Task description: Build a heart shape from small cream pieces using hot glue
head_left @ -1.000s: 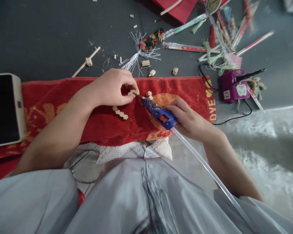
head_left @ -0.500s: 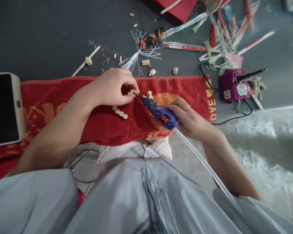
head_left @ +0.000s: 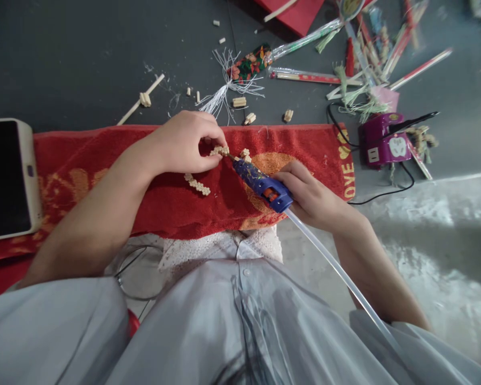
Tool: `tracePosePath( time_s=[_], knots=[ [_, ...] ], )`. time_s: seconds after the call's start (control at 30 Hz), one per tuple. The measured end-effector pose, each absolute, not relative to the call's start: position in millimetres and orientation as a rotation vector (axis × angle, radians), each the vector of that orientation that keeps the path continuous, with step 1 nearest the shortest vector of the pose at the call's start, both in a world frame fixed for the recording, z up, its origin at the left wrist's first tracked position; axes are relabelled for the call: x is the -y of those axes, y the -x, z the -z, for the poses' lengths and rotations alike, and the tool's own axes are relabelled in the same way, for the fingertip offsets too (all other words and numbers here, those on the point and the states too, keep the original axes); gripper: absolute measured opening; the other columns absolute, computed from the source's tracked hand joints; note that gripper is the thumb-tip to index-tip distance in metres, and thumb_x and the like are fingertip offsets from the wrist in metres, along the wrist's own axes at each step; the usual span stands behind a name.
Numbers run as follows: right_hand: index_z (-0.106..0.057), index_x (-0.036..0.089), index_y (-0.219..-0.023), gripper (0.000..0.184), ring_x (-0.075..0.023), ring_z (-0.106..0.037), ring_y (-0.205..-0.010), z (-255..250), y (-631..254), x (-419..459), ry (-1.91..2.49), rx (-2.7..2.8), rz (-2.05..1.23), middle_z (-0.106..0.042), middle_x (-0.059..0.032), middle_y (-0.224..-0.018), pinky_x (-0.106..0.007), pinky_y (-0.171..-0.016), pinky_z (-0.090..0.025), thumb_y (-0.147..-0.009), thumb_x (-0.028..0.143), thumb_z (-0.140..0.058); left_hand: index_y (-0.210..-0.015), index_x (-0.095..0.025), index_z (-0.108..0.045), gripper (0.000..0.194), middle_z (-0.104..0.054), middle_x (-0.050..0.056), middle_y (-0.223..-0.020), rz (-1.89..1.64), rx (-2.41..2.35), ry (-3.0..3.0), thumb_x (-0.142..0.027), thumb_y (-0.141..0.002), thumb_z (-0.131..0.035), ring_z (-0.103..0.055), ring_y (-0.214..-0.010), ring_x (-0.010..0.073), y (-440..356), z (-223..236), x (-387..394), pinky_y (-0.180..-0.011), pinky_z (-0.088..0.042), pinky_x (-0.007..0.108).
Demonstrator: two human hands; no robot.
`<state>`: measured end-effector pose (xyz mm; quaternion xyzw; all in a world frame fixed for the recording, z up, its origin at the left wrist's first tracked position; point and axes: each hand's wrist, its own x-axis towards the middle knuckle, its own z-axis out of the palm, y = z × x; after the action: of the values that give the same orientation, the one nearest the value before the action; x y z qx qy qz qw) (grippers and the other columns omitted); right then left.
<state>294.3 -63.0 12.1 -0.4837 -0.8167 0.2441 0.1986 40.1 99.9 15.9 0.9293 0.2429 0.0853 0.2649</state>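
My right hand is closed round a blue hot glue gun, whose nozzle points up and left. A long clear glue stick trails from its back end. Between the thumb and fingers of my left hand is a strip of small pale wooden pieces. The nozzle tip is at this strip, and whether it touches cannot be made out. A second pale strip lies on the red towel below my left hand. Another small pale cluster is just beyond the gun's nozzle.
Short wooden bundles and a stick lie on the dark table beyond the towel. A tablet-like device sits at left. At right stands a purple box with a black cord. Wrapped sticks and tassels are piled behind.
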Motion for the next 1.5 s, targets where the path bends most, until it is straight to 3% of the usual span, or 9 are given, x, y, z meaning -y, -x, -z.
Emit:
tracePosePath(
  time_s=[0.87, 1.07, 1.17, 1.3, 1.43, 1.5],
  knots=[
    [-0.055, 0.02, -0.123, 0.031, -0.0207, -0.059, -0.086, -17, -296, 64, 1.332, 2.327, -0.648, -0.056, -0.0102, -0.103, -0.036, -0.076, -0.055, -0.101, 0.036, -0.042, -0.089, -0.025, -0.075, 0.021, -0.071, 0.004, -0.089, -0.308, -0.653, -2.488, -0.03, -0.078, -0.058, -0.065, -0.082, 0.0184, -40, -10, -100, -0.078, -0.05, 0.033],
    [-0.049, 0.02, -0.129, 0.032, -0.0251, -0.058, -0.094, -32, -320, 61, 1.458, 2.379, -0.369, -0.055, -0.0125, -0.106, -0.043, -0.082, -0.055, -0.098, 0.026, -0.043, -0.091, -0.023, -0.075, 0.022, -0.071, 0.005, -0.091, -0.268, -0.655, -2.515, -0.03, -0.077, -0.059, -0.064, -0.083, 0.0184, -39, -12, -101, -0.079, -0.05, 0.033],
    [-0.049, 0.022, -0.132, 0.035, -0.0294, -0.057, -0.101, -27, -343, 47, 1.565, 2.395, -0.152, -0.055, -0.0144, -0.108, -0.049, -0.087, -0.054, -0.097, 0.029, -0.045, -0.091, -0.025, -0.075, 0.022, -0.071, 0.004, -0.093, -0.258, -0.665, -2.513, -0.031, -0.077, -0.06, -0.065, -0.085, 0.0193, -40, -12, -101, -0.081, -0.05, 0.034],
    [-0.053, 0.025, -0.129, 0.035, -0.036, -0.053, -0.113, -15, -366, 27, 1.73, 2.312, -0.068, -0.057, -0.0171, -0.112, -0.057, -0.099, -0.045, -0.097, 0.039, -0.053, -0.092, -0.022, -0.075, 0.024, -0.07, 0.006, -0.093, -0.25, -0.671, -2.511, -0.031, -0.077, -0.059, -0.064, -0.084, 0.0201, -41, -14, -100, -0.079, -0.05, 0.036],
    [-0.057, 0.022, -0.123, 0.034, -0.0405, -0.052, -0.113, -25, -352, 24, 1.815, 2.288, -0.064, -0.058, -0.0188, -0.112, -0.062, -0.097, -0.042, -0.095, 0.042, -0.056, -0.093, -0.02, -0.075, 0.025, -0.071, 0.005, -0.095, -0.213, -0.669, -2.515, -0.029, -0.079, -0.057, -0.063, -0.085, 0.0174, -40, -17, -99, -0.08, -0.05, 0.034],
    [-0.061, 0.019, -0.117, 0.029, -0.0392, -0.055, -0.109, -38, -327, 29, 1.884, 2.286, -0.061, -0.059, -0.0185, -0.109, -0.059, -0.093, -0.046, -0.094, 0.036, -0.057, -0.093, -0.019, -0.075, 0.025, -0.07, 0.005, -0.094, -0.215, -0.665, -2.506, -0.028, -0.079, -0.057, -0.063, -0.084, 0.0164, -39, -17, -99, -0.08, -0.049, 0.033]
  ],
)
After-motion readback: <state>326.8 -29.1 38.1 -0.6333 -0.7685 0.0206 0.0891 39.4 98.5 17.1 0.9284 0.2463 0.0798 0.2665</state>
